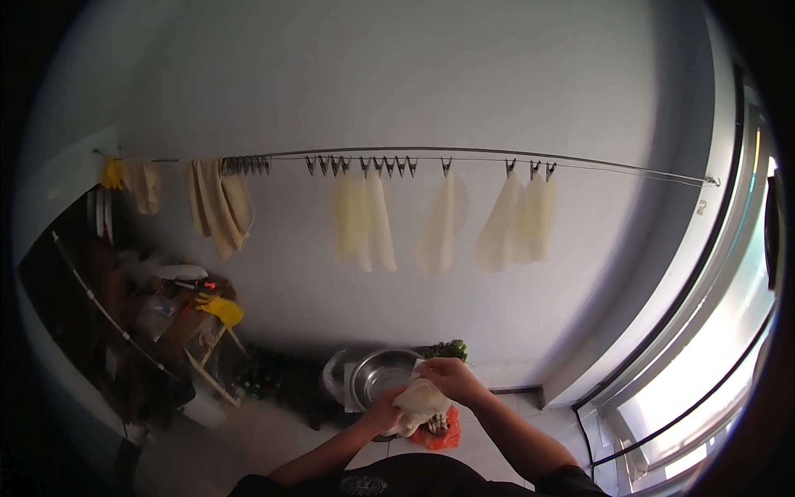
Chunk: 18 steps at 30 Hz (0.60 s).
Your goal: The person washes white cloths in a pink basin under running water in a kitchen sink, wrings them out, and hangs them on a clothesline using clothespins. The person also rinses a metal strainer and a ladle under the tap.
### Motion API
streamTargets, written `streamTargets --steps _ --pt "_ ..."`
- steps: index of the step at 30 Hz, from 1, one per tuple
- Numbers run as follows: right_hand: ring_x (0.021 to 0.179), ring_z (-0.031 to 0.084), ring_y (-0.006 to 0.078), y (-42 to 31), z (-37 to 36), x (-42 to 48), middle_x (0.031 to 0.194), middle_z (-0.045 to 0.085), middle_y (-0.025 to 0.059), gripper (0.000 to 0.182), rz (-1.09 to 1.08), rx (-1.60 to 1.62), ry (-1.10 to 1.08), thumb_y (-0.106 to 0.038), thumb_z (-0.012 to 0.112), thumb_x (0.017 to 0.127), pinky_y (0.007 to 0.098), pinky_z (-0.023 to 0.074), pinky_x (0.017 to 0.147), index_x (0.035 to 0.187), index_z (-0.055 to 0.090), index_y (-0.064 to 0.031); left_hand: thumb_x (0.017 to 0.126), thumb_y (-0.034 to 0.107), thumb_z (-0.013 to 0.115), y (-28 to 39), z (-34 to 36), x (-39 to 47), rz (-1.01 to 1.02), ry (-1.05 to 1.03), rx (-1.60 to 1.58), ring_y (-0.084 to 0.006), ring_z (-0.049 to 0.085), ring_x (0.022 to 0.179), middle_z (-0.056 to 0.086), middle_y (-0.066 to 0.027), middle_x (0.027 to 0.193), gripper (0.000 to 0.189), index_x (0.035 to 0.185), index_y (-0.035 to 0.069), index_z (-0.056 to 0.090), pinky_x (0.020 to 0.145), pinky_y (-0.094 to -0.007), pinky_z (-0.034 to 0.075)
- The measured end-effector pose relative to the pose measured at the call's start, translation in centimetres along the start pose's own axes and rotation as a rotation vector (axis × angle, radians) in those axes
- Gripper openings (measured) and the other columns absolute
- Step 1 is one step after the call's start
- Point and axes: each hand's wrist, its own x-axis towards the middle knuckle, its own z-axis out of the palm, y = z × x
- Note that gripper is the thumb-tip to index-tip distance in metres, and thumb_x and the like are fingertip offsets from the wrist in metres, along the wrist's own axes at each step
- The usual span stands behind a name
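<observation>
Both of my hands hold a thin, pale cream sheet, bunched and folded, low in front of my body. My left hand grips its left side. At its upper edge, my right hand pinches it with bent fingers. Just beyond my hands stands a round, shiny metal basin, partly covered by them. Under the sheet, an orange-red plastic bag lies on the floor with a greyish bundle on it that I cannot make out.
Several similar cream sheets hang from clips on a wall-mounted line. Beige cloths hang farther left. A cluttered wooden stand bears a yellow glove. Green leaves lie beyond my right hand; a window is at right.
</observation>
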Motion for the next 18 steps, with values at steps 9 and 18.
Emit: streamTargets --steps 9,18 --pt "0.098 0.063 0.0140 -9.2 2.5 8.5 0.105 0.068 0.0103 0.032 -0.143 -0.150 0.196 -0.012 0.060 0.092 0.0291 0.0510 0.087 0.121 0.057 0.0017 0.075 -0.010 0.051 -2.7 -10.3 1.2 0.187 0.049 -0.052 -0.0246 0.065 0.090 0.067 -0.0139 0.094 0.034 0.104 0.003 0.064 0.081 -0.0318 0.050" --pt "0.116 0.053 0.0256 -16.6 -5.9 17.9 0.139 0.043 0.0211 0.082 -0.247 0.179 0.508 -0.023 0.066 0.087 0.0347 0.0479 0.091 0.150 0.016 -0.0098 0.078 -0.010 0.057 0.7 -13.0 3.8 0.300 -0.072 -0.092 -0.0198 0.063 0.100 0.066 -0.0098 0.108 0.036 0.111 0.003 0.065 0.086 -0.0298 0.048"
